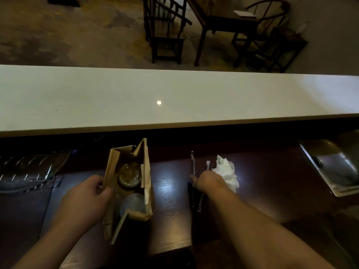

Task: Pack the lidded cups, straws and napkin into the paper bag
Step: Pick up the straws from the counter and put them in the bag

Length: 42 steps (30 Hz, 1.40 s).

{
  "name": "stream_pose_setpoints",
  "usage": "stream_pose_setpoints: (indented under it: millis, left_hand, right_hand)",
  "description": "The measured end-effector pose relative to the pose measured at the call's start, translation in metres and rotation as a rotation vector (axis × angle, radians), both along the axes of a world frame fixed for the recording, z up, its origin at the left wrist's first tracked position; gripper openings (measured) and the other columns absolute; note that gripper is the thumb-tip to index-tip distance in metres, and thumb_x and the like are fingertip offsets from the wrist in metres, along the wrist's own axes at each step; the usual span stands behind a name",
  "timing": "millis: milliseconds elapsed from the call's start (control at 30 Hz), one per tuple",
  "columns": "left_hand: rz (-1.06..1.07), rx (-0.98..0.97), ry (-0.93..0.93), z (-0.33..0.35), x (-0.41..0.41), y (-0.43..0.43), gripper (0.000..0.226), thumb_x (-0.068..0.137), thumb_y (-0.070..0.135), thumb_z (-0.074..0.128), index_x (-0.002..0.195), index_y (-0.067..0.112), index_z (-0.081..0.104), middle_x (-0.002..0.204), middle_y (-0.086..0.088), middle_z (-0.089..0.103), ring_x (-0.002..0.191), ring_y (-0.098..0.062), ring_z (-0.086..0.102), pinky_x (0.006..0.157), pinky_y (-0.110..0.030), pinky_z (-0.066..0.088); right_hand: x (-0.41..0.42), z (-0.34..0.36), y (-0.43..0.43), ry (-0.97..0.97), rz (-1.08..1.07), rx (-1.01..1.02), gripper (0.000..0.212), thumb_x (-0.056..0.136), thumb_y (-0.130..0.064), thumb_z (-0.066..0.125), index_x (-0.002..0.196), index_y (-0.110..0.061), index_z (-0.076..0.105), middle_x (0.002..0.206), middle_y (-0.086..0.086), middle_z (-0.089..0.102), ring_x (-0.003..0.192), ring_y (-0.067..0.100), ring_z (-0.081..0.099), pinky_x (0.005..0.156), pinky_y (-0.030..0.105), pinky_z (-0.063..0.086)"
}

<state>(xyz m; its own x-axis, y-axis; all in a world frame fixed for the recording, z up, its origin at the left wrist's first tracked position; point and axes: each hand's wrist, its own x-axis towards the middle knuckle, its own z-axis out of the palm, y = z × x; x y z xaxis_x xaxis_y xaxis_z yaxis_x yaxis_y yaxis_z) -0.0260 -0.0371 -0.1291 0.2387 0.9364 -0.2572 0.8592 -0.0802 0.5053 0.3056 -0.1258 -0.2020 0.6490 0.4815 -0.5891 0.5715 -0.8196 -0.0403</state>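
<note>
A brown paper bag stands open on the dark wooden counter. Inside it sit two lidded cups, one with a clear domed lid at the far end and one with a flat lid nearer me. My left hand grips the bag's left wall. Two wrapped straws lie side by side to the right of the bag. My right hand rests over their middle, fingers curled down on them. A crumpled white napkin lies just right of that hand.
A raised white ledge runs across behind the counter. A wire rack sits at the left and a metal sink at the right. Dark wooden chairs and a table stand beyond the ledge.
</note>
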Motion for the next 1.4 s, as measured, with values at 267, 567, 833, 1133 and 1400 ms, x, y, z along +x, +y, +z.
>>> stream_pose_setpoints:
  millis: [267,567,833,1133,1400]
  left_hand:
    - [0.054,-0.023,-0.030,0.006,0.008,-0.007,0.009,0.087,0.030,0.066,0.080,0.025,0.068,0.068,0.006,0.074,0.064,-0.018,0.070,0.064,-0.036,0.056]
    - [0.115,-0.044,-0.113,-0.009,-0.004,0.011,0.014,0.081,0.038,0.065,0.070,0.034,0.058,0.061,0.008,0.066,0.056,-0.008,0.061,0.049,-0.029,0.048]
    - [0.073,-0.057,-0.126,-0.004,-0.003,0.018,0.013,0.075,0.041,0.059,0.068,0.031,0.054,0.064,0.005,0.064,0.060,-0.012,0.060,0.049,-0.029,0.036]
    - [0.051,-0.052,-0.115,0.001,-0.003,0.013,0.012,0.073,0.042,0.060,0.069,0.032,0.057,0.062,0.008,0.063,0.056,-0.004,0.056,0.045,-0.025,0.033]
    - [0.014,-0.097,-0.049,0.004,-0.002,0.010,0.014,0.075,0.039,0.066,0.078,0.026,0.065,0.073,0.001,0.074,0.070,-0.027,0.072,0.070,-0.043,0.062]
  right_hand:
    - [-0.028,-0.054,0.004,0.079,0.053,0.032,0.032,0.094,-0.011,0.055,0.123,-0.006,0.067,0.129,0.015,0.066,0.116,0.034,0.063,0.090,0.039,0.052]
    - [-0.096,0.116,0.014,0.107,0.044,1.074,0.017,0.080,-0.043,0.063,0.075,-0.027,0.061,0.059,-0.008,0.064,0.049,0.009,0.062,0.041,0.026,0.050]
    - [-0.184,0.142,0.080,0.204,0.326,0.627,0.014,0.087,-0.028,0.065,0.089,-0.013,0.066,0.082,0.006,0.069,0.073,0.024,0.069,0.064,0.044,0.062]
    - [-0.200,0.081,0.100,0.137,0.552,-0.200,0.036,0.089,-0.020,0.070,0.123,-0.013,0.065,0.093,0.011,0.056,0.081,0.028,0.057,0.064,0.040,0.048]
    - [-0.067,0.101,0.041,-0.184,0.322,0.705,0.024,0.082,-0.042,0.059,0.097,-0.025,0.065,0.092,0.007,0.071,0.083,0.034,0.067,0.063,0.035,0.047]
